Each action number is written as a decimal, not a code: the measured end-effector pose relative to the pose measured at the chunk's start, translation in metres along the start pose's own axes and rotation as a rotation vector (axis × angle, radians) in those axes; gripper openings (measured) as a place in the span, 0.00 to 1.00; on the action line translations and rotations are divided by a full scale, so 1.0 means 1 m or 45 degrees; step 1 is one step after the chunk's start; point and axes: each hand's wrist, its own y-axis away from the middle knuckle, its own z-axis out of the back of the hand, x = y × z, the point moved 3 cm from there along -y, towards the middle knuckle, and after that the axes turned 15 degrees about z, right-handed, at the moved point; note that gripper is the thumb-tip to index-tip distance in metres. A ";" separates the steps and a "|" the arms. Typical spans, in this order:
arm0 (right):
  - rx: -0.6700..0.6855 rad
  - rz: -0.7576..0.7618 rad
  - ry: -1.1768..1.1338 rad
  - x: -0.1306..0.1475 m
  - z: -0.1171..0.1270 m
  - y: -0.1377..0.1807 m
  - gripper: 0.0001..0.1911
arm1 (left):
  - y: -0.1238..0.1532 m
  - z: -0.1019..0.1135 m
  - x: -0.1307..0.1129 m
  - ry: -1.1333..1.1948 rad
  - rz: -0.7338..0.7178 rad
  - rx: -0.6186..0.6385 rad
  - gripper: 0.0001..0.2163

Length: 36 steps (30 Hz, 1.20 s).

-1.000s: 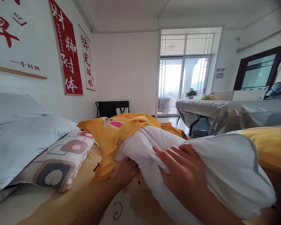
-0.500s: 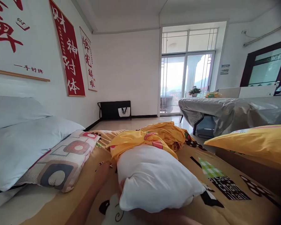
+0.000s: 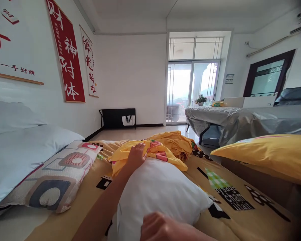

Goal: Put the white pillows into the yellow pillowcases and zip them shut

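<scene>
A plump white pillow [image 3: 165, 187] lies on the patterned sheet in front of me. Its far end disappears under a yellow pillowcase [image 3: 163, 152] with pink and red prints, bunched beyond it. Reaching across the pillow's left side, my left hand [image 3: 137, 155] is closed at the near edge of the pillowcase, fingers together and pointing away. My right hand [image 3: 158, 226] is at the near end of the pillow, low in the view, with its fingers curled against the white fabric. Motion blurs it a little, and its fingertips are hidden.
To the left rest a patterned pillow [image 3: 67, 167] and large white pillows [image 3: 35, 144]. A yellow-covered pillow [image 3: 268, 154] sits at the right on a brown surface. Behind the bed stand a plastic-covered table [image 3: 215, 117] and a black folded panel [image 3: 111, 118] by the wall.
My left hand has gone from the sheet beside the pillow up onto the pillowcase edge. My right hand has come up into sight at the near end. The view has swung slightly right.
</scene>
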 end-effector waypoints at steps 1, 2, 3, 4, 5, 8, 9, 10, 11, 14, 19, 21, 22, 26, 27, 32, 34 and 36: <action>-0.033 -0.099 -0.030 -0.008 0.010 0.005 0.10 | -0.011 -0.007 -0.006 0.016 0.022 0.017 0.21; -0.081 -0.242 -0.010 -0.022 0.021 0.015 0.11 | -0.019 -0.014 -0.010 0.033 0.059 0.033 0.21; -0.128 -0.431 0.092 -0.040 0.033 0.029 0.13 | -0.024 -0.021 -0.012 0.052 0.103 0.049 0.20; -0.154 -0.574 0.248 -0.060 0.043 0.047 0.13 | -0.027 -0.027 -0.012 0.075 0.149 0.060 0.17; -0.188 -0.700 0.402 -0.082 0.051 0.069 0.13 | -0.026 -0.032 -0.010 0.103 0.189 0.062 0.13; -0.237 -1.258 0.759 -0.144 0.060 0.147 0.22 | -0.013 -0.034 -0.004 0.224 0.240 0.016 0.10; -0.231 -1.373 0.817 -0.158 0.058 0.170 0.28 | -0.007 -0.029 -0.002 0.271 0.240 -0.011 0.12; -0.213 -1.434 0.845 -0.169 0.054 0.188 0.32 | -0.001 -0.021 0.000 0.318 0.237 -0.042 0.14; -0.191 -1.475 0.827 -0.178 0.050 0.202 0.34 | 0.004 -0.011 0.001 0.360 0.235 -0.078 0.15; -0.113 -1.440 0.681 -0.191 0.039 0.216 0.33 | 0.021 0.030 0.006 0.451 0.231 -0.191 0.18; -0.094 -1.374 0.644 -0.195 0.053 0.202 0.19 | 0.059 0.095 0.027 0.688 0.137 -0.274 0.15; -0.136 -1.366 0.677 -0.190 0.070 0.195 0.20 | 0.079 0.111 0.049 0.850 0.158 -0.288 0.14; -0.159 -1.358 0.698 -0.185 0.080 0.192 0.22 | 0.090 0.115 0.064 0.926 0.197 -0.282 0.14; -0.122 -1.132 0.876 -0.145 0.113 0.176 0.28 | 0.139 0.107 0.127 1.095 0.407 -0.177 0.15; -0.060 -1.003 0.928 -0.131 0.116 0.173 0.27 | 0.151 0.101 0.141 1.073 0.439 -0.148 0.15; 0.130 -0.467 1.003 -0.067 0.094 0.189 0.16 | 0.198 0.067 0.174 0.629 0.185 -0.086 0.13; 0.135 -0.478 1.000 -0.057 0.079 0.207 0.15 | 0.211 0.057 0.168 0.256 -0.107 -0.227 0.11; 0.151 -0.555 1.001 -0.054 0.066 0.223 0.13 | 0.222 0.048 0.153 -0.143 -0.364 -0.386 0.12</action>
